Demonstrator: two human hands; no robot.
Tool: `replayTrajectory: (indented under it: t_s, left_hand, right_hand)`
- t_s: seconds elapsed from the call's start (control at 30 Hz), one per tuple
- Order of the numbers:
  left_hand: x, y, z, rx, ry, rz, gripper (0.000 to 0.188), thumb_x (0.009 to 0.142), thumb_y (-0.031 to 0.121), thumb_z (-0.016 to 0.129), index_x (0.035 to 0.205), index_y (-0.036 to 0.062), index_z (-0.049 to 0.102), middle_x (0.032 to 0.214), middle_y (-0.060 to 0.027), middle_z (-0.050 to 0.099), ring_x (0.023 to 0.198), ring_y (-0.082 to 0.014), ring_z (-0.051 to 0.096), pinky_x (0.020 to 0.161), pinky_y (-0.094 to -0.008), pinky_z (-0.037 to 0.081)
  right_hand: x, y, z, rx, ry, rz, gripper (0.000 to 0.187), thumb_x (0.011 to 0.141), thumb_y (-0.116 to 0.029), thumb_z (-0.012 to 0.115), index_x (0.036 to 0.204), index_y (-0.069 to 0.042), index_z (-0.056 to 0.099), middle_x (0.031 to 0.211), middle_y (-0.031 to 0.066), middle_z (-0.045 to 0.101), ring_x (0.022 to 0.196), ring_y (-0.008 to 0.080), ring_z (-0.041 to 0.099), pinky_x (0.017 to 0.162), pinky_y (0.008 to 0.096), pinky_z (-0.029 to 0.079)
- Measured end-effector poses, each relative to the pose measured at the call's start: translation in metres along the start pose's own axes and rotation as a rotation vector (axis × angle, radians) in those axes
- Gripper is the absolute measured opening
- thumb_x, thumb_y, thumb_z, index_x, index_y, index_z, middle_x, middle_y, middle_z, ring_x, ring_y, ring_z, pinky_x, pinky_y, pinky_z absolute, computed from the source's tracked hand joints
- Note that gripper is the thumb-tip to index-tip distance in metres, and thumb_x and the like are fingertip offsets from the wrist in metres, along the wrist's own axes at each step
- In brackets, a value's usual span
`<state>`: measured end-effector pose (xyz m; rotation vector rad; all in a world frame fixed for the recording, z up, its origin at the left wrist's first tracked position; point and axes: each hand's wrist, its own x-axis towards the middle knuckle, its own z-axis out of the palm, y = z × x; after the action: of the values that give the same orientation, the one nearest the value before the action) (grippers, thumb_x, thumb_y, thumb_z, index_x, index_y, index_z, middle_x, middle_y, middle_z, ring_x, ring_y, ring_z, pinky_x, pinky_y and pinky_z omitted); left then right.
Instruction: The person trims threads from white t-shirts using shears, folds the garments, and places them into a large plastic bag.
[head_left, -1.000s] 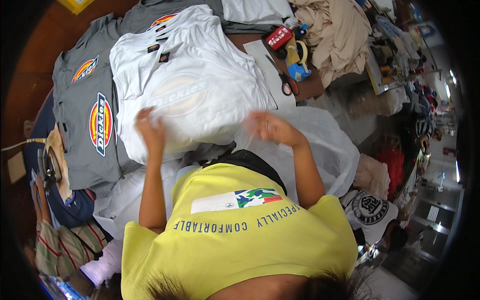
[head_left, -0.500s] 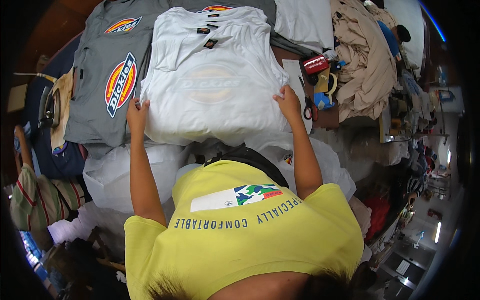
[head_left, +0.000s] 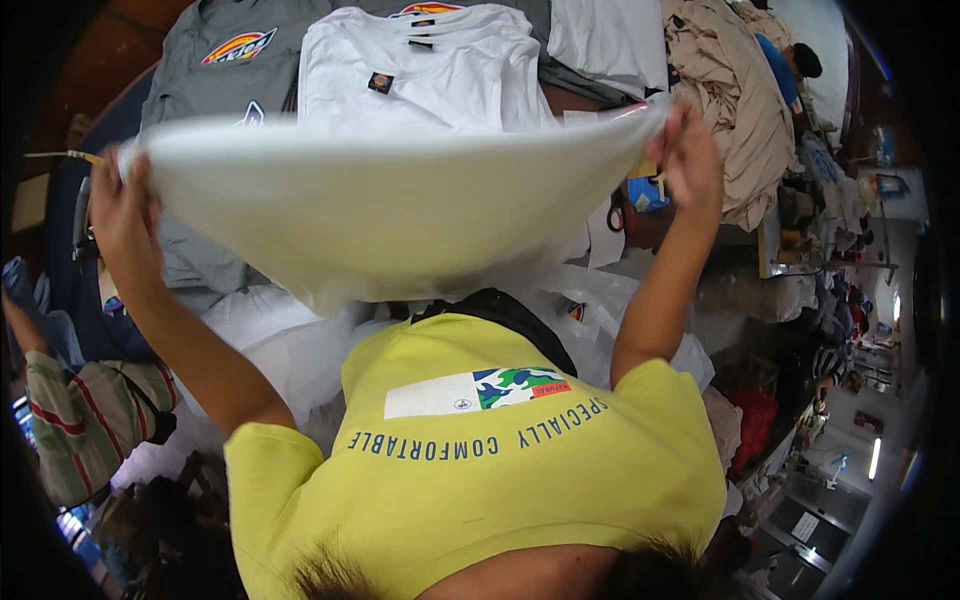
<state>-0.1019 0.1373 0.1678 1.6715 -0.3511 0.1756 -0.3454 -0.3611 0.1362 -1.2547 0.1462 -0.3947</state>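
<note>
A white sleeveless shirt (head_left: 390,215) hangs stretched between my raised hands, blurred by motion, its edge pulled taut. At the left, my left hand (head_left: 128,210) is closed on one corner of it. My right hand (head_left: 690,165) pinches the opposite corner at the right. Behind the lifted cloth lies a pile of white shirts (head_left: 440,85) with small dark neck labels; the cloth hides its near part. Grey shirts (head_left: 215,105) with a colourful printed emblem lie to the left of that pile, partly covered by the raised shirt.
Crumpled beige cloth (head_left: 735,130) is heaped at the far right. Scissors (head_left: 616,213) and a blue item (head_left: 648,194) lie beside my right forearm. White translucent plastic (head_left: 270,325) gathers at the table's near side. Another person in striped clothing (head_left: 75,420) is at the left.
Both hands have risen and spread wide apart, lifting the top white shirt off the pile. Its front, flat on the pile before, is now held up as a stretched sheet.
</note>
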Motion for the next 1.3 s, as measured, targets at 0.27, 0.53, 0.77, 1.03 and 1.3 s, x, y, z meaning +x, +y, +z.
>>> replayTrajectory:
  t_s: [0.27, 0.53, 0.77, 1.03, 1.3]
  left_hand:
    - [0.166, -0.091, 0.084, 0.164, 0.111, 0.449, 0.046, 0.079, 0.005, 0.065, 0.121, 0.0031, 0.045, 0.106, -0.0081, 0.058, 0.096, -0.0148, 0.055, 0.081, -0.0291, 0.045]
    - [-0.082, -0.222, 0.061, 0.863, -0.185, 0.211, 0.041, 0.079, 0.024, 0.066, 0.115, 0.007, 0.057, 0.119, -0.023, 0.049, 0.112, -0.0359, 0.045, 0.092, -0.0425, 0.037]
    - [-0.116, -0.219, 0.024, 0.248, -0.08, -0.493, 0.04, 0.085, 0.028, 0.064, 0.11, -0.0024, 0.057, 0.098, -0.0072, 0.058, 0.088, -0.0131, 0.052, 0.077, -0.0244, 0.041]
    - [-0.1, -0.22, 0.006, -0.162, 0.13, -0.529, 0.024, 0.086, 0.024, 0.063, 0.1, 0.0052, 0.06, 0.085, 0.0004, 0.058, 0.071, -0.0062, 0.051, 0.065, -0.0209, 0.041]
    - [-0.076, -0.16, 0.024, -0.74, 0.074, -0.646, 0.034, 0.092, 0.021, 0.051, 0.116, -0.0013, 0.047, 0.106, -0.0123, 0.059, 0.092, -0.0211, 0.061, 0.079, -0.0356, 0.052]
  right_hand:
    - [0.155, 0.049, 0.039, -0.463, 0.484, -0.663, 0.031, 0.071, -0.002, 0.059, 0.101, -0.005, 0.061, 0.09, 0.0144, 0.058, 0.08, 0.0288, 0.057, 0.076, 0.0345, 0.047]
    - [-0.051, 0.197, 0.009, -1.471, -0.016, -0.217, 0.038, 0.08, -0.022, 0.063, 0.114, -0.006, 0.055, 0.123, 0.0163, 0.048, 0.113, 0.0327, 0.047, 0.098, 0.0399, 0.033]
    - [-0.06, 0.21, -0.006, -1.042, 0.396, -0.189, 0.042, 0.075, -0.008, 0.066, 0.115, -0.004, 0.053, 0.113, 0.0133, 0.051, 0.103, 0.032, 0.05, 0.092, 0.0373, 0.039]
    - [-0.057, 0.199, 0.006, -1.226, 0.52, -0.29, 0.027, 0.072, -0.007, 0.068, 0.095, -0.003, 0.056, 0.096, 0.0106, 0.054, 0.093, 0.0287, 0.051, 0.081, 0.036, 0.042]
    - [-0.137, 0.195, 0.043, -1.507, -0.214, -0.287, 0.021, 0.072, -0.012, 0.067, 0.092, -0.01, 0.059, 0.09, 0.0047, 0.054, 0.082, 0.0238, 0.052, 0.073, 0.0357, 0.039]
